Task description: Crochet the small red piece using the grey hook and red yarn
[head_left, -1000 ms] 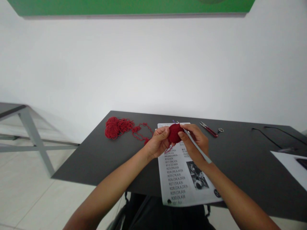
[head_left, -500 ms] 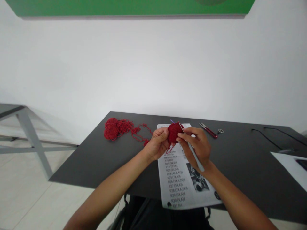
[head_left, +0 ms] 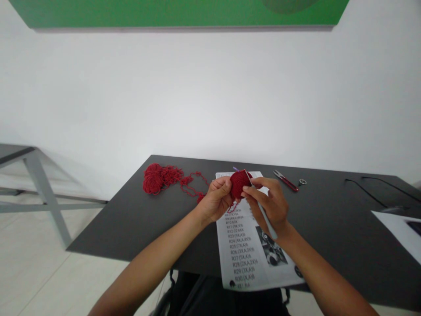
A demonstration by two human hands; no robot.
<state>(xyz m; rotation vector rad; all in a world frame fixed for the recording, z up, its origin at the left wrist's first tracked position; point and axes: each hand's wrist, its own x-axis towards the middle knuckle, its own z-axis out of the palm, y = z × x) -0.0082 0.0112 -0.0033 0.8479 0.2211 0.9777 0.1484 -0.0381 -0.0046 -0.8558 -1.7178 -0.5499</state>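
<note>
My left hand [head_left: 217,199] pinches the left side of a small red crocheted piece [head_left: 239,183] above the table. My right hand [head_left: 269,204] grips a crochet hook [head_left: 265,218] with a grey handle, its thin metal shaft reaching up to the top right edge of the piece. A loop of red yarn hangs below the piece. To the left, a ball of red yarn [head_left: 153,179] lies on the dark table, with loose strands trailing toward my left hand. Under my hands is a printed sheet [head_left: 241,254] with rows of text and a picture.
Behind the sheet's right side lie red-handled snips [head_left: 285,181] and a small ring-like item [head_left: 302,181]. Glasses [head_left: 371,193] and a white sheet with a dark object [head_left: 394,228] are on the table [head_left: 131,224] at right. Another table [head_left: 15,153] stands at far left.
The whole view has shifted slightly, so the scene appears a little lower. The hook's handle is tilted slightly differently in my right hand; both hands keep their holds.
</note>
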